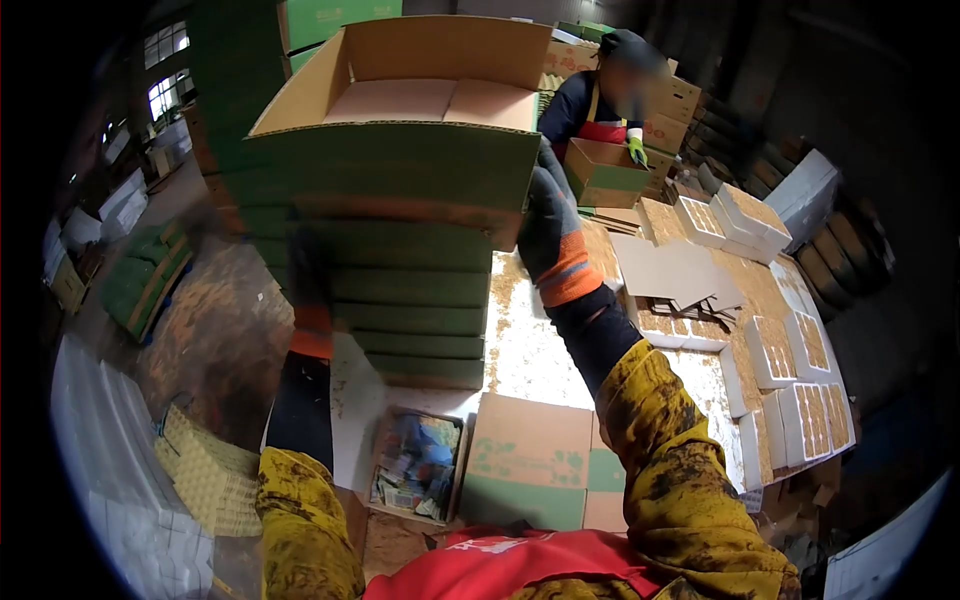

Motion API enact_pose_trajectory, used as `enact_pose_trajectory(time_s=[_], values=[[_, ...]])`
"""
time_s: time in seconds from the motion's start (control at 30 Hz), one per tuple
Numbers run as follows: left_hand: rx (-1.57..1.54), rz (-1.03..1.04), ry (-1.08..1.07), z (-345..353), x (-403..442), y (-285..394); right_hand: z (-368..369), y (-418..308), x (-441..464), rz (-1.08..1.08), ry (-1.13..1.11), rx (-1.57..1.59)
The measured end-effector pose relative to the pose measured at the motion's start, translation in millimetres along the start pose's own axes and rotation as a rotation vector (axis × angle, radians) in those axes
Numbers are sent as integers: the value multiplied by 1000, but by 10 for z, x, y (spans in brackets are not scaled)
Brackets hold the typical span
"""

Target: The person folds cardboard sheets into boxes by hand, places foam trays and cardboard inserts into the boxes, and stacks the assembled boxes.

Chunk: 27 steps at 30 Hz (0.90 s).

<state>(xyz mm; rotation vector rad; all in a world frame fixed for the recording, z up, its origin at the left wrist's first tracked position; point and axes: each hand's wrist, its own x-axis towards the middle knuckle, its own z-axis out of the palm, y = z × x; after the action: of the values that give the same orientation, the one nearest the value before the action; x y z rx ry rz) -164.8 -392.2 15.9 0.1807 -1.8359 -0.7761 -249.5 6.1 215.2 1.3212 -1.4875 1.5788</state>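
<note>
An open cardboard box (pixel 400 160), green outside and brown inside, is right in front of me above a stack of green cardboard boxes (pixel 410 300). My right hand (pixel 548 220), in a dark glove with an orange cuff, is closed on the box's right end. In shadow at the lower left of the box is my left hand (pixel 307 265), gloved the same way. Its fingers are dark and blurred, so I cannot make out its grip. The box's bottom and the stack's top partly merge in shadow.
White foam trays (pixel 750 215) and flat cardboard sheets (pixel 665 270) lie on the littered white table (pixel 530 350). A co-worker (pixel 600 110) stands across it with another box (pixel 605 175). Nearer me are a box of colourful packets (pixel 418 460) and a printed carton (pixel 530 450).
</note>
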Motion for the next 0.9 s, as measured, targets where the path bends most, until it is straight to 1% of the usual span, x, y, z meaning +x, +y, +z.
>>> enact_pose_trajectory(time_s=[0.03, 0.07, 0.1, 0.13, 0.17, 0.2, 0.23, 0.27, 0.33, 0.37, 0.43, 0.47, 0.5, 0.53, 0.6, 0.63, 0.7, 0.77, 0.8, 0.83, 0.87, 0.9], values=[[124, 66, -8, 48, 14, -50, 2, -20, -34, -42, 20, 3], [-184, -110, 58, 46, -10, 175, -38, -35, -23, -61, -35, -27], [-490, -287, 118, -48, -45, 788, -31, -10, -41, -40, -59, -52], [-792, -466, 173, -116, -53, 1169, -26, 114, -87, 25, -85, -84], [-682, -446, 141, -133, -38, 1280, -17, 220, -132, 95, -108, -115], [-570, -425, 110, -143, -37, 1363, 35, 202, -126, 154, -55, -16], [-458, -401, 84, -139, -28, 1405, 57, 218, -63, 525, -33, 357], [-493, -380, 143, -61, 0, 1233, 122, 345, -43, 529, -8, 279], [-374, -384, 77, -97, 104, 1037, 73, 316, 96, 664, -68, 202], [-315, -385, 44, -115, 164, 929, 93, 507, 133, 692, -84, 119], [-732, -370, 62, 69, 241, -166, 141, 652, 114, 674, -52, 145], [-936, -368, 69, 157, 279, -666, 234, 776, 37, 696, -7, 69], [-573, -349, 62, 118, 241, -68, 292, 876, -119, 649, -16, -78], [-454, -340, 68, 99, 215, 282, 320, 988, -200, 618, -48, -102], [-402, -342, 74, 67, 242, 548, 212, 801, -138, 456, -212, -269], [-373, -346, 68, 41, 259, 645, 126, 670, -155, 321, -300, -410], [-315, -366, 57, -28, 330, 747, 80, 573, -100, 692, -120, -12], [-236, -363, 95, -89, 352, 863, -176, 459, -398, 720, -162, 184], [-173, -320, 146, -84, 294, 1024, -301, 416, -554, 738, -183, 280], [-100, -247, 218, -69, 175, 1168, -443, 347, -835, 708, -174, 219], [-29, -135, 243, -47, -33, 1389, -583, 280, -1118, 679, -163, 156], [41, -35, 223, -8, -281, 1592, -816, 97, -1404, 795, -133, 145]])
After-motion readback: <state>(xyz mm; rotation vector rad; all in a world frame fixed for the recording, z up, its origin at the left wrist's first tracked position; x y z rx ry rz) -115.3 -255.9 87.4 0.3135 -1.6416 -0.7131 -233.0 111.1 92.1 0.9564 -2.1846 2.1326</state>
